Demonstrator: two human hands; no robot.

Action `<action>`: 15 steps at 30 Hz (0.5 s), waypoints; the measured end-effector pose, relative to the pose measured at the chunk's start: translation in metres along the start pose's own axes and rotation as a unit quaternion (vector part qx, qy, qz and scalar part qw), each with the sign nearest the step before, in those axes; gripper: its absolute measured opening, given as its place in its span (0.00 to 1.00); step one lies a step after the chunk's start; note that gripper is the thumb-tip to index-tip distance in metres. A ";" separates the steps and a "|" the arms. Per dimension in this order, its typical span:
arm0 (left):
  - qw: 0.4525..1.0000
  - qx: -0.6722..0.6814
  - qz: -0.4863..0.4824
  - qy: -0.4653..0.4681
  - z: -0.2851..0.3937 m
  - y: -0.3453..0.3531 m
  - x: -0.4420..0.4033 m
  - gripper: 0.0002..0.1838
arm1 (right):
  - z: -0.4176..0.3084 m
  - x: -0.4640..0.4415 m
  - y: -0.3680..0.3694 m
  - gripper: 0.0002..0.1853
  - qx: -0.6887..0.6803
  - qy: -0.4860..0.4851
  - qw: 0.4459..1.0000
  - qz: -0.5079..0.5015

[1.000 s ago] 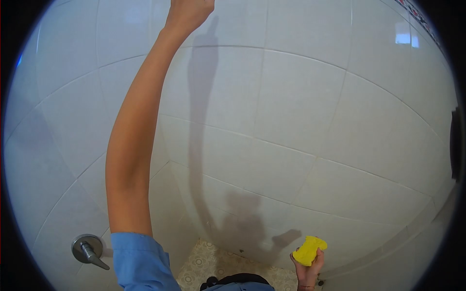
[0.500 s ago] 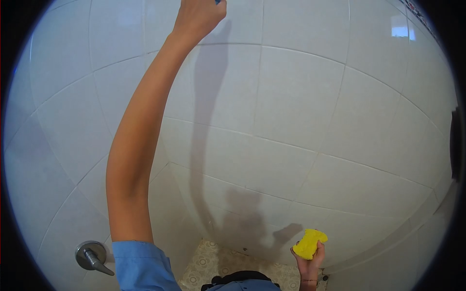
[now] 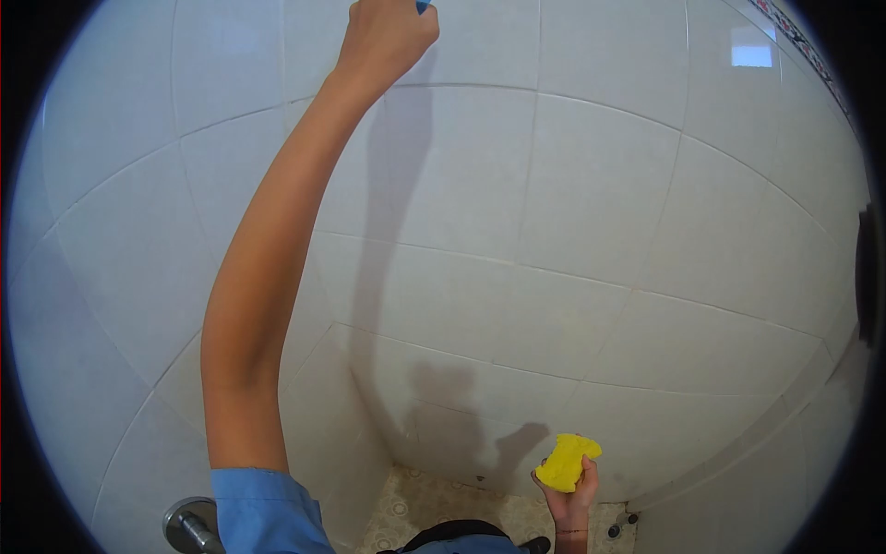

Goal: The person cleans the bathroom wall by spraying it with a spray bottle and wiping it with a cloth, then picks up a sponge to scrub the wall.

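1. Yellow sponge (image 3: 567, 463): in the right hand, low in the view, in front of the tiled wall (image 3: 591, 212).
2. Right hand (image 3: 572, 503): upright, fingers grasping the sponge from below, thumb along its side.
3. Left hand (image 3: 389, 39): reaching high, arm slightly bent out of a blue sleeve (image 3: 263, 512); fingers clenched around a blue item (image 3: 423, 6), largely cut off by the top edge.
4. Metal handle (image 3: 196, 529): lower left, near the sleeve.
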State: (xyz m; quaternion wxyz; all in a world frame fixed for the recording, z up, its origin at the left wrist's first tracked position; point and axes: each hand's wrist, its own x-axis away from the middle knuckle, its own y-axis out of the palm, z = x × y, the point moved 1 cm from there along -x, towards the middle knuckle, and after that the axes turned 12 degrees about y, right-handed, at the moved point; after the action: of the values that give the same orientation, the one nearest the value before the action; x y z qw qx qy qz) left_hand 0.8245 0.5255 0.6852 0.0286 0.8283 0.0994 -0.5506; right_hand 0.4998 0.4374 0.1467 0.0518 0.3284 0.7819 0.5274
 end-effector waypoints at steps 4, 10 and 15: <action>0.999 -0.018 -0.009 -0.041 -0.007 0.000 0.002 0.31 | -0.020 -0.001 -0.014 0.25 0.007 0.005 1.000 0.010; 0.990 -0.065 -0.003 -0.122 -0.015 -0.035 0.021 0.32 | -0.045 -0.018 -0.019 0.25 0.055 0.028 0.998 0.009; 0.987 -0.109 -0.014 -0.116 -0.014 -0.063 0.044 0.32 | -0.057 -0.029 -0.022 0.28 0.105 0.040 0.993 -0.047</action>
State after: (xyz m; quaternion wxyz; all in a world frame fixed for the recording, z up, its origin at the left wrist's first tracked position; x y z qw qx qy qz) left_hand 0.8411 0.5953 0.6546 0.1225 0.7489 0.1667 -0.6295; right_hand 0.4879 0.3711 0.1447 0.0109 0.2735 0.8491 0.4518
